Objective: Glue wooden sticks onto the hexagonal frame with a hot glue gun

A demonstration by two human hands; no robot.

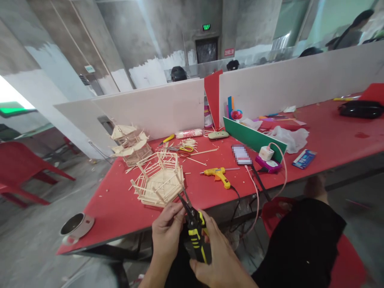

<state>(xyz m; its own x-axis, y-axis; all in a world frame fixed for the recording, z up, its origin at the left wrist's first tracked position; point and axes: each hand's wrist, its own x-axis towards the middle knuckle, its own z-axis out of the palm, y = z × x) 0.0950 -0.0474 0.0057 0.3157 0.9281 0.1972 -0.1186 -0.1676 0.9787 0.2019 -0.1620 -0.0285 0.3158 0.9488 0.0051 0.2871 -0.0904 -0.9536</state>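
My right hand (219,250) is wrapped round the black and yellow handles of long-nosed pliers (195,236). Their jaws point up and away from me, slightly parted. Beside the jaws, my left hand (168,228) is closed in a pinch; whatever its fingertips hold is too small to make out. Just beyond both hands, at the table's front edge, stands an open many-sided frame of thin wooden sticks (160,182) with a slatted floor and railings. Behind it to the left is a stick-built pagoda model (130,146) with tiered roofs.
A yellow glue gun (218,175) lies right of the frame on the red table (111,212). Loose sticks (189,143), yellow-handled scissors (184,149), a phone (241,155) and a purple power strip (268,164) with cables lie around. A mug (78,227) sits at the left corner.
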